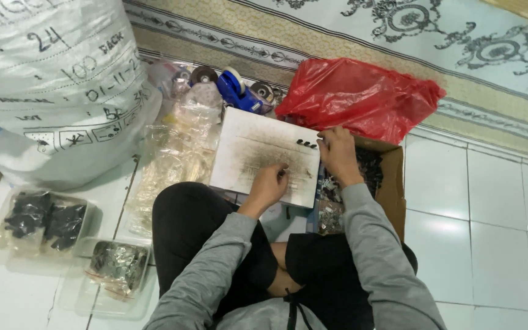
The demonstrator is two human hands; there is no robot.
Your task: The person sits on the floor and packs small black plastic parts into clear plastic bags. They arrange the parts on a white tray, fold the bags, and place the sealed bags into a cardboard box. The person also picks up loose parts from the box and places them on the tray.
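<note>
A smudged white board (258,153) lies on the floor in front of my crossed legs. My left hand (269,184) rests on its near part, fingers curled as if pinching something too small to make out. My right hand (337,154) sits at the board's right edge, fingers bent over a few small black parts (307,144) lined up on the board. Right beside it stands an open cardboard box (392,183) full of small dark parts.
A big white woven sack (56,79) stands at the far left. A red plastic bag (362,95) lies behind the box. A blue tape dispenser (236,90) and clear bags (178,153) sit beyond the board. Filled clear packets (44,220) lie at left on white tiles.
</note>
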